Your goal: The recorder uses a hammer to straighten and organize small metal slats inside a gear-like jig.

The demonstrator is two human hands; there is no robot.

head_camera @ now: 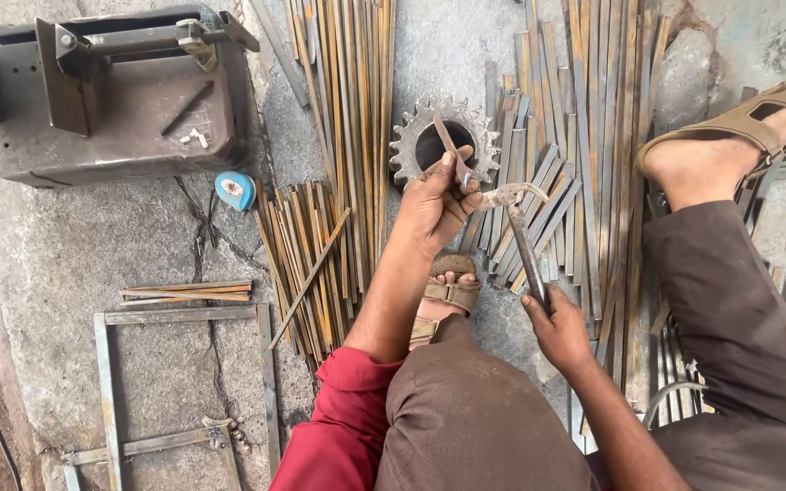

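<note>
My left hand [434, 205] pinches a short flat metal strip [452, 150], holding it slanted over the hole of a toothed steel gear [411, 136] that lies on the concrete floor. My right hand [552, 327] grips the handle of a hammer [525, 245]. The hammer's head [509, 194] sits just right of my left fingers, close to the strip's lower end. My sandalled left foot [448, 295] rests below the left hand. My right foot [730, 145] in a sandal lies on metal strips at the right.
Long flat metal strips [352, 100] lie in bundles left and right of the gear. A shorter pile [307, 264] lies near my knee. A grey welding machine [106, 91] stands top left, with a blue tape measure [235, 191] by it. A welded rectangular frame [184, 382] lies bottom left.
</note>
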